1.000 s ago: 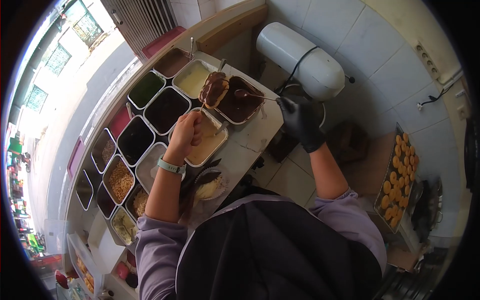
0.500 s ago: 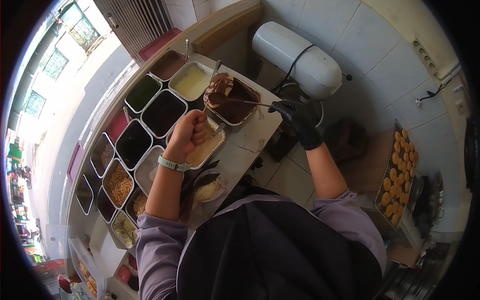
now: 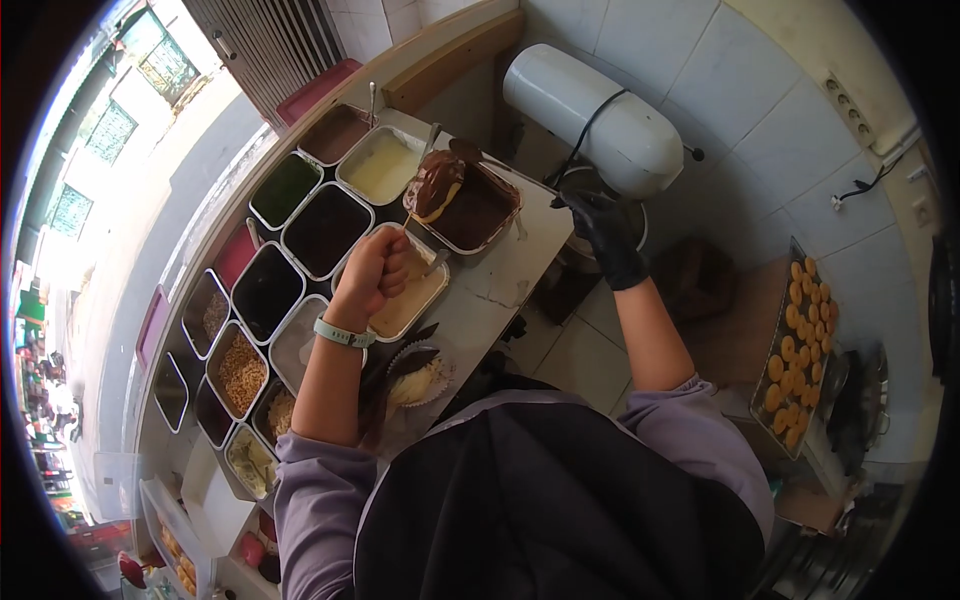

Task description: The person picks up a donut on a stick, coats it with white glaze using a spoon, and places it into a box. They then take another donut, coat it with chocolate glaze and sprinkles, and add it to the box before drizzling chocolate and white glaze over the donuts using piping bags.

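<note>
My bare left hand, with a pale watch on the wrist, is closed around a thin stick. On the stick's far end is a round pastry, largely coated in brown chocolate with a yellowish edge showing. It hangs over the left side of a metal tray of melted chocolate. My right hand, in a black glove, grips the handle end of a long spoon. The chocolate-covered bowl of the spoon is above the tray's far edge, just beyond the pastry and apart from it.
Several metal trays of toppings and spreads, such as chopped nuts and a pale cream, line the counter's left. A white stand mixer stands at the back. On the right is a tray of small round pastries. A paper cup sits nearby.
The spoon's bowl has moved from against the pastry up to the tray's far side. More of the pastry is covered in chocolate, and it has turned. The left hand has barely moved.
</note>
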Action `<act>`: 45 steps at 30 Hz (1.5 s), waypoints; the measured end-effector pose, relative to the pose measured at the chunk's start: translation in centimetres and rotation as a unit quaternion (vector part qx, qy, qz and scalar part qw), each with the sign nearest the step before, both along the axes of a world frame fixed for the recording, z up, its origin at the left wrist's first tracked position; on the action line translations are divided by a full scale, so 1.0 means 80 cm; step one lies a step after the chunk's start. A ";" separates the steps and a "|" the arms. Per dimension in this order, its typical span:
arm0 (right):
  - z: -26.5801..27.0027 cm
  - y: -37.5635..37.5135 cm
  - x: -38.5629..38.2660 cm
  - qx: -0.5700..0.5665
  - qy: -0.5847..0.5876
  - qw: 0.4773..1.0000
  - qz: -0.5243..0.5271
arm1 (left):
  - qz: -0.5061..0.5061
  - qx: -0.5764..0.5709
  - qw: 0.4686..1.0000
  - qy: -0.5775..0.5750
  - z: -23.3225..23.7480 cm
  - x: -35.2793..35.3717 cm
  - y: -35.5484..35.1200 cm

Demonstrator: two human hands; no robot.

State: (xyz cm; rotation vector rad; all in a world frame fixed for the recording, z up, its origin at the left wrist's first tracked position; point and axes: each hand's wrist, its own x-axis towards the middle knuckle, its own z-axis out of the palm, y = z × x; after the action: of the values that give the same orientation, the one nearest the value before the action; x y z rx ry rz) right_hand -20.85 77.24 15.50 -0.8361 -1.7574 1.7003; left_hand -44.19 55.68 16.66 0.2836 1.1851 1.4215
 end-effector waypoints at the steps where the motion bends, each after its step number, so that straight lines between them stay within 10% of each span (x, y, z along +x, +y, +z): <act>1: -0.001 -0.005 -0.004 0.067 0.013 0.998 -0.009 | 0.007 -0.007 1.000 0.001 0.000 0.000 -0.001; 6: 0.018 -0.031 -0.007 0.335 0.012 0.941 -0.053 | 0.021 -0.029 0.999 -0.015 0.006 0.003 -0.001; 12: 0.005 -0.020 -0.014 0.323 0.062 0.942 -0.066 | 0.008 -0.014 0.999 -0.030 -0.001 0.000 -0.003; 30: -0.008 0.002 -0.008 -0.129 0.060 0.987 0.075 | -0.017 0.028 0.984 0.174 -0.011 0.011 -0.006; 36: 0.015 0.001 -0.025 0.079 0.065 0.995 -0.011 | 0.025 0.028 0.883 0.468 -0.031 0.020 0.004; 45: 0.025 -0.008 -0.018 0.176 0.029 0.984 0.007 | 0.040 0.005 0.886 0.462 -0.026 0.026 0.005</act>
State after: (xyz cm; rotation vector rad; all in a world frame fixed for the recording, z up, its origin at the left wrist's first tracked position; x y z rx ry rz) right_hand -22.26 76.60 17.49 -0.6108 -1.9488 1.3503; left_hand -42.08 56.11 14.56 1.0079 1.9643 1.3829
